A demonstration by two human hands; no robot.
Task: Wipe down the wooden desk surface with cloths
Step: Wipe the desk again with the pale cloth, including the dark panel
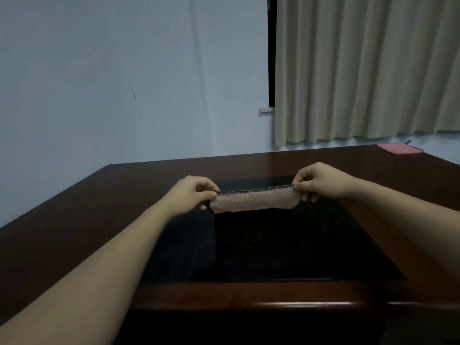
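- The pink waffle-weave cloth (254, 201) is held stretched in the air above the dark inset panel (273, 245) of the tabletop (74, 220), well in front of the person; its upper edge carries a dark trim pulled into a straight line.
- The left hand (191, 192) pinches the cloth's left end between thumb and curled fingers, and the right hand (321, 181) pinches the right end the same way, so both hands grasp the cloth.
- The cloth looks light, soft and limp: the lower part sags and curves below the taut edge. It should bunch or fold easily and is not fragile; the textured weave likely gives a sure hold.
- Taking it by the corners, as now, suits spreading it; for wiping, a flat palm over a folded pad would probably serve better.
- The tabletop is dark, glossy reddish wood with a rounded front edge, likely smooth under a cloth.
- A second pink cloth (399, 148) lies at the far right corner.
- Behind stand a pale wall (112, 70) and beige curtains (368, 66).
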